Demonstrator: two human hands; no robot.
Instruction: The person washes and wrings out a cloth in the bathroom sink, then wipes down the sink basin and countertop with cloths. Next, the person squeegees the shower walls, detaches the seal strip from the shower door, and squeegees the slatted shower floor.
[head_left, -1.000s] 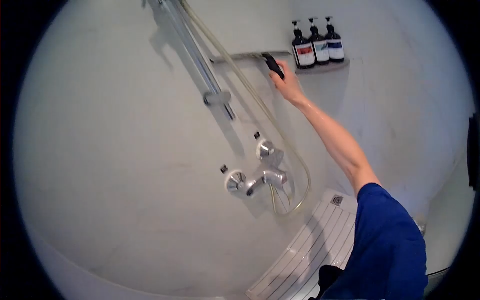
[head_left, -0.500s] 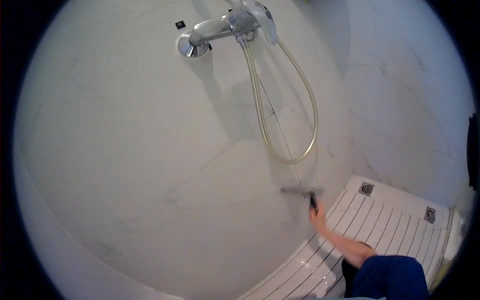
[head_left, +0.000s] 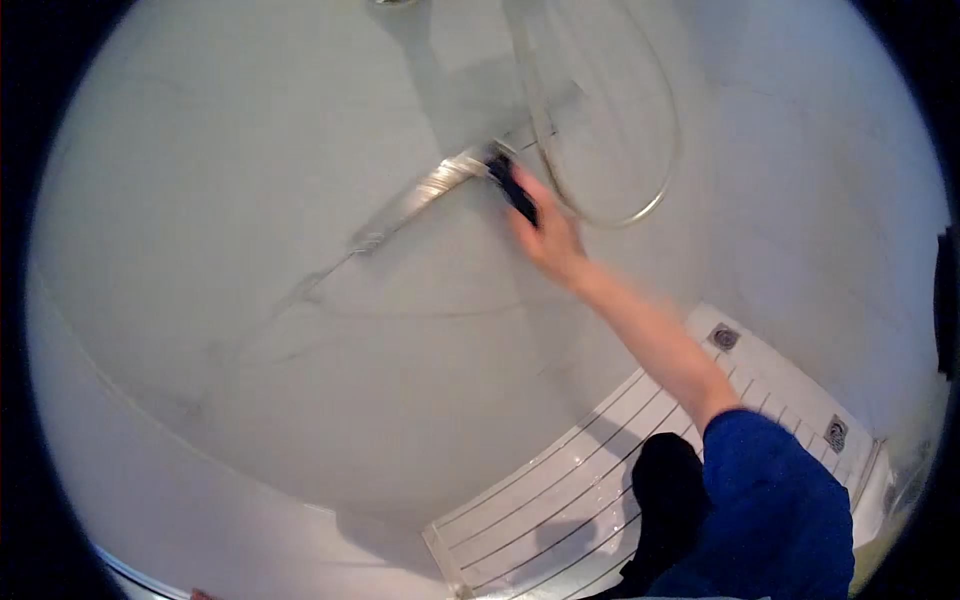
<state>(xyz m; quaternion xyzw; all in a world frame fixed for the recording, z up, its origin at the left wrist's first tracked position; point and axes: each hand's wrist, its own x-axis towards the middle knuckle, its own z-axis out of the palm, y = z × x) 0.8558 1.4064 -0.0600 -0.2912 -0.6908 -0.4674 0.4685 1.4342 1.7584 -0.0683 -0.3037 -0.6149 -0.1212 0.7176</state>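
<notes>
The squeegee [head_left: 430,190] has a black handle [head_left: 512,188] and a long, slim head, silvery and glossy but blurred, slanting across the pale, faintly veined wall [head_left: 300,400] with its lower end to the left. The right hand [head_left: 548,230] is closed around the handle; the left hand cannot be made out, so its state cannot be told. Counted: one squeegee, one looped hose [head_left: 660,190] near the hand, one slatted white panel [head_left: 540,505], two square patterned fittings [head_left: 724,337] on it, and one blue sleeve [head_left: 775,500].
</notes>
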